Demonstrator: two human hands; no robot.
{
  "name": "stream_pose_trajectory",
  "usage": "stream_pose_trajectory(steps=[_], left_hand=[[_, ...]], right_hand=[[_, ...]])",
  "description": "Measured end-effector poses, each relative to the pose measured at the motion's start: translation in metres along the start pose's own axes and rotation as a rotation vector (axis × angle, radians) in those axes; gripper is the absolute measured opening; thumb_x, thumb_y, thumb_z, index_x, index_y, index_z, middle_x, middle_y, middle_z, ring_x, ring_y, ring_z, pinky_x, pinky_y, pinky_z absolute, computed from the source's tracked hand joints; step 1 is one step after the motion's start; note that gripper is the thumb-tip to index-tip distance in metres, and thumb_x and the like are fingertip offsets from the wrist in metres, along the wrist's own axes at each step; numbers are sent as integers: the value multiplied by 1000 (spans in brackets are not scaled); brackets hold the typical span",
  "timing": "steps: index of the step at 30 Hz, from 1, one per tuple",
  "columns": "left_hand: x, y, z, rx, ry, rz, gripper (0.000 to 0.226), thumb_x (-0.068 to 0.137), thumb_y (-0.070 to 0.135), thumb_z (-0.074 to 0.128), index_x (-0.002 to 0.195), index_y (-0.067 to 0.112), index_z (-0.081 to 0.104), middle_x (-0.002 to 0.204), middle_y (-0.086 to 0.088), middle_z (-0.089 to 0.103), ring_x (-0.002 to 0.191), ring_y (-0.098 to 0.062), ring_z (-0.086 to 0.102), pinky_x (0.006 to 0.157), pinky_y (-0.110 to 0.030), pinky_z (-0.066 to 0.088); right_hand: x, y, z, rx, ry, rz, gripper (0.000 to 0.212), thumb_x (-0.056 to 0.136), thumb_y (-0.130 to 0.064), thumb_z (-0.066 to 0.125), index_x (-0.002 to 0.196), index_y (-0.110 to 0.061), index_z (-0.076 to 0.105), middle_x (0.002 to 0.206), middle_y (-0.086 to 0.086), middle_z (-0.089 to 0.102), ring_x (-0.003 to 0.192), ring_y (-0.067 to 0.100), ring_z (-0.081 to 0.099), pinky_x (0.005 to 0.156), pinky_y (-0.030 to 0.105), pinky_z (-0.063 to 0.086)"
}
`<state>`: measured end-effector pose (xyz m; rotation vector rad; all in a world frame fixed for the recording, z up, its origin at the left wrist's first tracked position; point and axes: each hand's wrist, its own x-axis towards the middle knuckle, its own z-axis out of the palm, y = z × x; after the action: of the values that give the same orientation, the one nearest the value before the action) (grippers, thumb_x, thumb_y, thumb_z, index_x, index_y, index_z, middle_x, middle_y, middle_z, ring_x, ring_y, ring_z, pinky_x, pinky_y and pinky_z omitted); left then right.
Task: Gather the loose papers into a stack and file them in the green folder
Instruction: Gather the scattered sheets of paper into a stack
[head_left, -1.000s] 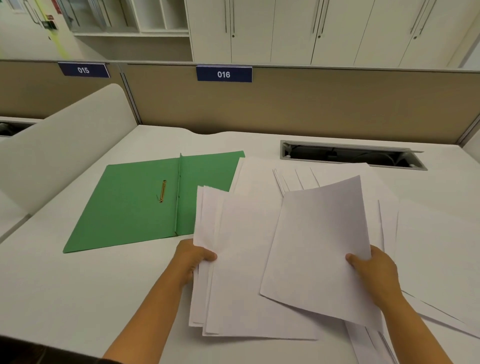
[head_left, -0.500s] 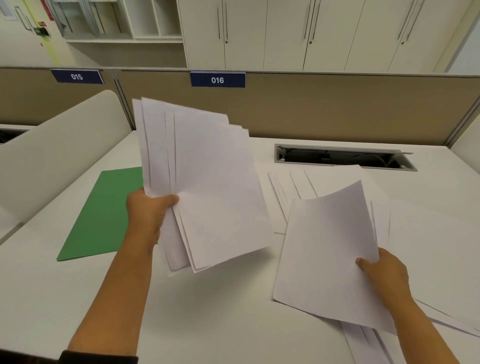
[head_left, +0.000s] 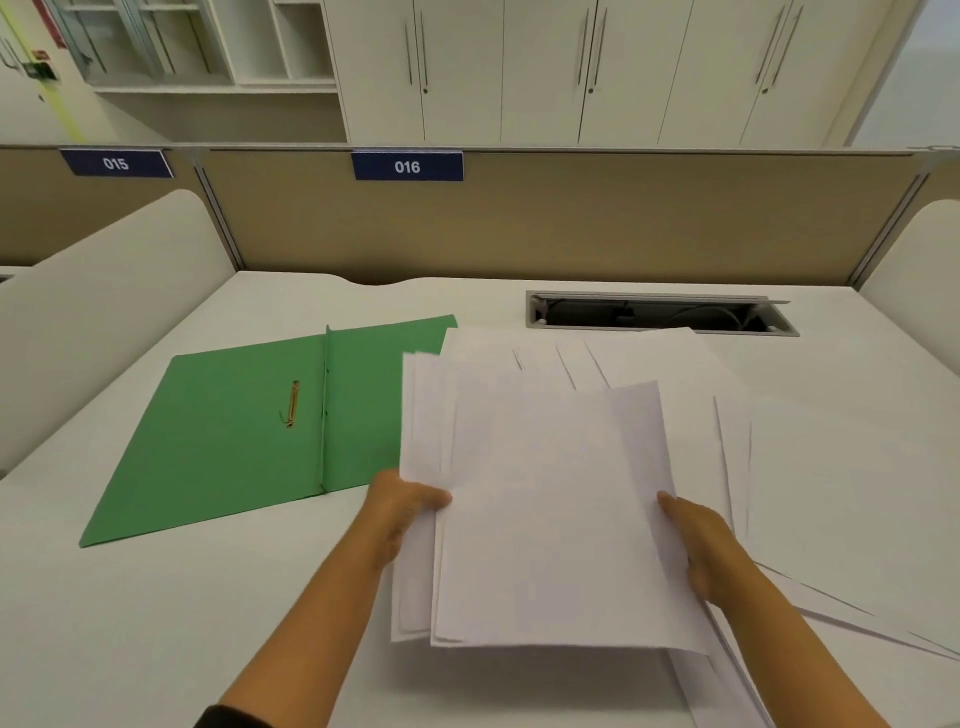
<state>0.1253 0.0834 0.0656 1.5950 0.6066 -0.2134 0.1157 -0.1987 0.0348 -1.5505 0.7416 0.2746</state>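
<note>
White paper sheets, a partial uneven stack, gripped by left hand and right hand fingers; loose sheets remain on the worktop, open green card folder unfilled.

One open green card folder, two bare hands, left and right, two blue numbered signs; white paper sheets too overlapped to count.

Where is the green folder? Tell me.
In the head view, the green folder lies open on the desk, left of the paper stack held by both hands.
</note>
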Motion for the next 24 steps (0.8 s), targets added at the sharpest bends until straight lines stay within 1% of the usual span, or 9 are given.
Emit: stream_pose_trajectory(steps=[2,5,8,9,13,17,19,21,24], left_hand=[[4,-12,6,50,-48,-29,42,68,-13,69,108,-8,61,110,-24,65,85,-28,59,78,-33,45],[10,-23,15,128,-107,-55,44,68,-9,71,111,-8,60,101,-21,65,86,-31,60,79,-36,48],[13,-26,23,164,-122,-58,47,68,-8,71,113,-8,59,110,-24,65,89,-32,60,84,-39,50],[15,-27,25,176,-119,-54,46,68,-8,71,113,-8,59,111,-24,64,89,-31,59,83,-38,50],[17,-29,24,179,-94,-45,43,69,-8,70,111,-6,59,101,-19,63,87,-31,58,77,-35,47],[19,-32,21,81,-112,19,44,73,5,72,115,3,59,112,-16,63,94,-28,57,79,-32,44],[19,-31,20,27,-157,52,47,74,16,74,117,11,57,114,-9,63,104,-27,55,85,-32,40],[19,-28,20,-40,-228,57,54,69,26,77,117,19,55,113,-1,62,114,-24,50,94,-33,32],[17,-21,19,-128,-333,77,66,57,33,77,118,25,53,111,10,62,121,-17,45,107,-35,23]], right_hand=[[0,1,5,35,-21,24,58,95,-41,42,134,1,44,133,18,52,117,36,51,101,43,40],[0,4,11,-34,-78,1,62,92,-50,42,133,-3,45,124,16,56,110,33,54,92,41,44],[1,10,13,-151,-102,-84,51,85,-34,63,123,-1,54,96,8,65,85,26,63,64,31,50],[1,11,13,-182,-100,-104,47,83,-26,67,121,-1,55,91,6,65,81,25,64,60,31,50],[2,13,12,-199,-86,-141,41,81,-13,68,119,-3,56,87,4,64,79,24,62,64,33,49],[0,11,8,-112,-102,-175,48,81,-17,69,125,-5,52,105,11,65,90,29,62,72,35,52],[0,10,6,-69,-120,-225,53,77,-20,74,125,-7,53,104,9,66,90,26,64,67,30,54],[-3,7,6,-34,-150,-294,60,69,-27,78,121,-11,54,96,-1,66,85,17,64,56,20,52],[-5,3,7,-6,-147,-380,82,45,-53,83,114,-17,56,96,-4,66,88,16,63,63,22,51]])
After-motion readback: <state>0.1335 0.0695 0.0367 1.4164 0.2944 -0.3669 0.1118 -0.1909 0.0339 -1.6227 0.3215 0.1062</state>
